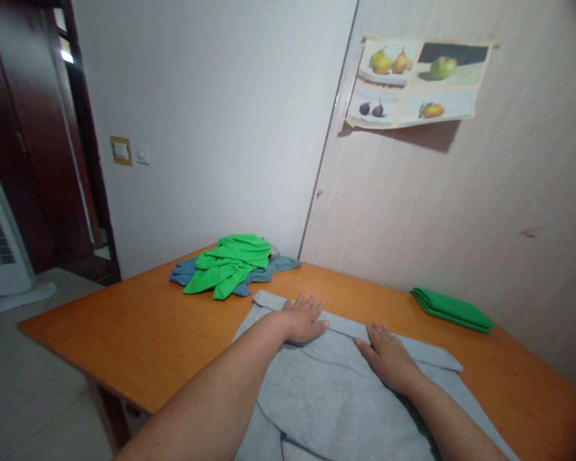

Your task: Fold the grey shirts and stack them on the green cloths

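Note:
A light grey garment [336, 390] lies spread on the wooden table, its far edge turned over into a long narrow fold. My left hand [303, 320] rests flat on that folded edge, left of its middle, fingers stretched out. Farther right, my right hand [386, 355] presses on the same fold with its fingers extended and the thumb apart. Both palms touch the cloth and neither hand grips anything. The near end of the garment runs out of the frame, and my forearms cover parts of it.
On the table [139, 320], a rumpled bright green cloth [237, 259] lies over blue-grey cloth [185, 272] at the back left. A neatly folded green cloth [454, 310] sits at the back right. Walls border the far side. A white tower fan [2, 237] stands on the floor at left.

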Demonstrator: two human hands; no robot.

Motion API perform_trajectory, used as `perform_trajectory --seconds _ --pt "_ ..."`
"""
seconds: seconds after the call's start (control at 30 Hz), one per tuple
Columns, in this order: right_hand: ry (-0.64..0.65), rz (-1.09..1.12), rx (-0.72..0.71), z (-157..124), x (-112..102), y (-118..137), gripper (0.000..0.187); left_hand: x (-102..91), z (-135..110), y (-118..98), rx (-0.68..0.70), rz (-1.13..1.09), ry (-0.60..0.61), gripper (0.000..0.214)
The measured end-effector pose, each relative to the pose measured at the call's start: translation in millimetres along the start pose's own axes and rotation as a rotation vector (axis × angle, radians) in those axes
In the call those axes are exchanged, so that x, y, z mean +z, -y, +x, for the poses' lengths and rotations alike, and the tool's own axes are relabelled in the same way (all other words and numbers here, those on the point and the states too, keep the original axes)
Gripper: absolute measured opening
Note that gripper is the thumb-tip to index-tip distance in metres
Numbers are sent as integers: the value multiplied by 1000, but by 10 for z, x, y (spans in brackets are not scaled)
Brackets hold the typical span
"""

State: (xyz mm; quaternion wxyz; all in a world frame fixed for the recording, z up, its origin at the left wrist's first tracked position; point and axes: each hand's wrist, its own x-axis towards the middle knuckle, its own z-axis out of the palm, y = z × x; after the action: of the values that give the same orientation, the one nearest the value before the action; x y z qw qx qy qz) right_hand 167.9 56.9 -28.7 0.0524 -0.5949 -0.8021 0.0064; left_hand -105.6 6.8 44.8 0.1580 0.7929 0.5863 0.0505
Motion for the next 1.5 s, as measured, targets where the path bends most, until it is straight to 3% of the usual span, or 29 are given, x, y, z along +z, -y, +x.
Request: perform_trajectory --seconds 0.13,0.27,0.43,0.57,0.73,0.83,0.97,1.1,1.3,1.5 --pt "6 21 0 -17 -28 8 80 39 -26 -69 62 22 144 75" --pt "11 56 -15 -70 -126 66 81 13 -67 -92 76 39 146 85" --pt "46 121 -168 -211 -309 281 80 24 -131 -253 184 37 25 81" --pt "194 148 -267 -295 -364 389 81 79 -126 -323 189 11 108 86" --pt "214 195 -255 -295 -389 375 83 89 -99 -283 191 35 173 93" --pt "160 206 -182 -264 -402 308 83 53 -109 -283 175 37 185 92" --pt "114 133 40 -238 -398 167 88 15 -128 -304 160 48 189 92" --pt "157 145 70 -224 -401 48 90 18 -124 -303 160 60 176 90" --pt "-5 96 314 -133 -432 -178 89 14 -112 -305 146 71 167 90" --pt "45 88 414 -106 -360 -333 93 -10 -119 -328 137 95 173 89"
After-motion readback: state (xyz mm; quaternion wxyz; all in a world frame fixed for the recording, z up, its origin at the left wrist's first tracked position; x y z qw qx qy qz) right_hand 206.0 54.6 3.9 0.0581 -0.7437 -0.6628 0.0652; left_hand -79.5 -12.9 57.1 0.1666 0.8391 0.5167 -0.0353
